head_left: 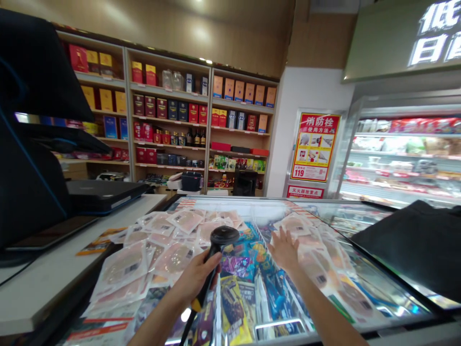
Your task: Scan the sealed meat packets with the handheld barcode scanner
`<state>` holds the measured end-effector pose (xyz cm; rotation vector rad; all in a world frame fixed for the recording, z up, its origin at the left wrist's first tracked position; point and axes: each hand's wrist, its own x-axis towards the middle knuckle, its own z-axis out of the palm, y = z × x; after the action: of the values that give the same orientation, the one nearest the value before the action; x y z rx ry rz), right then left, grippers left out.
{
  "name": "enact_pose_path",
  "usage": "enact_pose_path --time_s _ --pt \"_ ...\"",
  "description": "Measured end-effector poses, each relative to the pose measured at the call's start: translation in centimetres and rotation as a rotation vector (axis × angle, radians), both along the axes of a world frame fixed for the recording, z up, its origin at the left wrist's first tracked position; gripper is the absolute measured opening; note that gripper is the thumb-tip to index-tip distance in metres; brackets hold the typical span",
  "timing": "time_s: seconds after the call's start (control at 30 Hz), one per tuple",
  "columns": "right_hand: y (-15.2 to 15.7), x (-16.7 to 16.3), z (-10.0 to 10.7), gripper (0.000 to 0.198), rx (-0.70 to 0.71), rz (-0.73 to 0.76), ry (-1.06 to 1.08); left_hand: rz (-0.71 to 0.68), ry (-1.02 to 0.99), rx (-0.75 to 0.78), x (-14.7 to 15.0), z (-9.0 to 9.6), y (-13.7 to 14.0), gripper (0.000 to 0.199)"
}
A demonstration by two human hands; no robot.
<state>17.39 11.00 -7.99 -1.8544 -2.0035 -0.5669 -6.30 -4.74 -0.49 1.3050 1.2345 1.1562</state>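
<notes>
The fingers of the left hand [194, 274] are wrapped round the handle of a black scanner [224, 235], the thumb lying along its near side; those of the right hand [285, 252] are spread wide, palm down, with nothing visibly in their hold. The scanner's head stands just above and beyond the left fingers, and its cable [187, 329] runs down below them. Which way its window points cannot be told.

Left of and beyond the left fingers, flat clear packets [175, 259] with round pale contents lie overlapping on the glass top of a freezer [259, 207]. Under and to the right of the right fingers lies another spread of packets [315, 269]; whether the fingertips touch it is unclear. Between the two hands, coloured bags [234, 307] show beneath the glass.

The scanner looks stiff and fairly light, likely a bit top-heavy, so a grip high on the handle, just under the head, where the left fingers sit, should keep it steady. The packets look light, thin and limp, with slick film that probably slides on its neighbours and on the glass. An edge or corner of the clear film seems the best place to pinch, leaving the round contents unpressed.
</notes>
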Motion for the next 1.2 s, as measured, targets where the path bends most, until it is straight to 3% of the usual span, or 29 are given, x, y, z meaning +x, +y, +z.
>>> enact_pose_path --time_s 0.13,0.4,0.57,0.7,0.87,0.97,1.1,1.2 --pt "1.8 1.2 -0.7 0.041 -0.027 0.069 -0.052 0.038 0.013 0.009 -0.6 0.0 0.0 0.032" --pt "4.3 4.9 -1.6 0.035 0.022 0.040 -0.028 0.068 0.016 -0.029 -3.7 0.6 1.2 0.035" --pt "4.5 5.2 -0.6 0.032 -0.014 -0.032 -0.015 0.068 0.057 -0.021 -5.3 0.9 2.3 0.037" --pt "3.8 0.5 1.5 0.038 -0.007 -0.001 0.112 0.049 0.001 -0.021 -6.0 0.8 2.3 0.036" --pt "3.1 -9.8 2.7 0.046 -0.233 0.226 0.351 0.045 -0.063 -0.015 -6.8 1.1 1.1 0.038" --pt "3.2 -14.0 2.6 0.054 -0.284 0.201 0.353 0.050 -0.090 -0.006 -7.1 1.2 0.7 0.038" --pt "3.9 -16.0 2.3 0.049 -0.330 0.109 0.436 0.052 -0.089 -0.043 -6.8 1.0 0.9 0.036" --pt "4.8 -15.8 2.3 0.037 -0.395 0.156 0.523 0.073 -0.103 -0.045 -6.4 0.7 1.2 0.036"
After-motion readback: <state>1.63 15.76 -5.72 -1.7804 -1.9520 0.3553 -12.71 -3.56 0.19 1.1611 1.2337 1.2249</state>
